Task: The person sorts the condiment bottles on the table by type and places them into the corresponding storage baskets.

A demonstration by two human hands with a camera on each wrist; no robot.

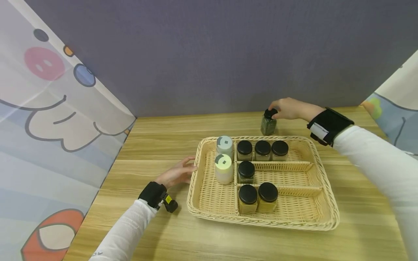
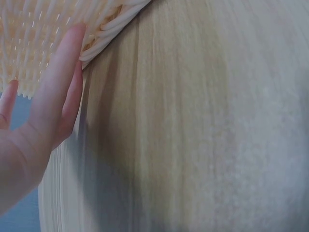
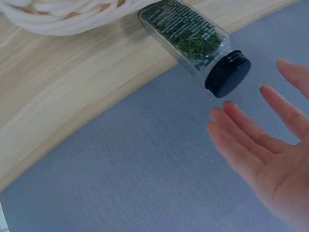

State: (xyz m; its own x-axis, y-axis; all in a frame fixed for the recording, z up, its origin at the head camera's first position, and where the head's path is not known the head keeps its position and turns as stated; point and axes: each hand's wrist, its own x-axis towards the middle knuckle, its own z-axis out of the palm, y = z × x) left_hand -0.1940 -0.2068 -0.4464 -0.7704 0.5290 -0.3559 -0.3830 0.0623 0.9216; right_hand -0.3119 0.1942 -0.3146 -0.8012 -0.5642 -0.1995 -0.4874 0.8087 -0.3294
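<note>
A glass spice jar [image 3: 186, 36] of dried green herbs, with a black lid [image 3: 228, 74], stands on the table behind the wicker basket [image 1: 261, 222]. Around its lid, my right hand [image 1: 289, 108] reaches from above; the right wrist view shows the fingers [image 3: 241, 128] spread and a small gap from the lid. My left hand [image 1: 177, 172] rests against the basket's left side, its fingers fairly straight, as the left wrist view shows on the woven wall [image 2: 43, 34].
Two pale-capped bottles [image 1: 224, 174] stand in the basket's left compartment. Three black-lidded jars [image 1: 262, 150] line the back right compartment, one jar [image 1: 246, 172] the middle and two jars [image 1: 267, 197] the front. A grey panel [image 1: 209, 72] rises behind the table [image 1: 163, 137].
</note>
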